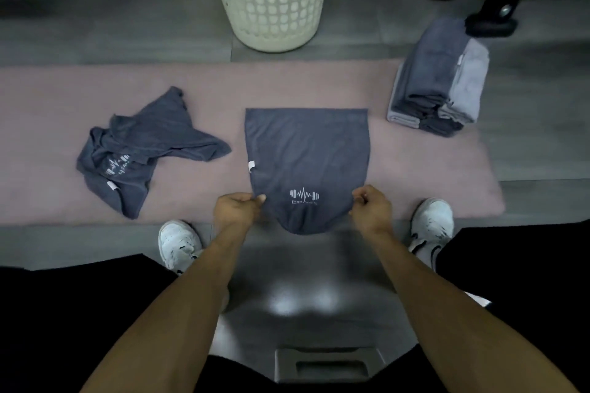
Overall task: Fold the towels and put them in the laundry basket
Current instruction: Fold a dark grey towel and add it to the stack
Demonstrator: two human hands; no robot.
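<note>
- Pink mat (64, 99): lies across the grey floor, long axis running left to right; all towels rest on it, at least in part.
- Laundry basket (271, 0): cream, perforated wall, stands upright on the floor just beyond the mat's far edge, centre of view.
- Flat towel (306, 150): dark grey-blue, spread on the mat directly in front of the person. Long axis runs from the person toward the basket. The far edge lies straight and square to the mat; the near edge is lifted and sags in a curve between the two hands.
- Crumpled towel (140, 150): same colour, lies bunched on the left part of the mat, well apart from the flat towel.
- Folded stack (440, 89): dark and light grey towels piled at the mat's right end.
- Left hand (238, 209): fingers curled, pinching the near left corner of the flat towel.
- Right hand (370, 206): fingers curled, pinching the near right corner. The hands are held apart by the towel's width.
- White shoes (178, 242): one on each side of the arms, near the mat's near edge.
- Printed logo (304, 195): white barbell with a pulse line, near the held edge; the lettering below is too blurred to read. The crumpled towel carries the same mark.
- White tag (251, 165): small, on the flat towel's left edge; no text legible.
</note>
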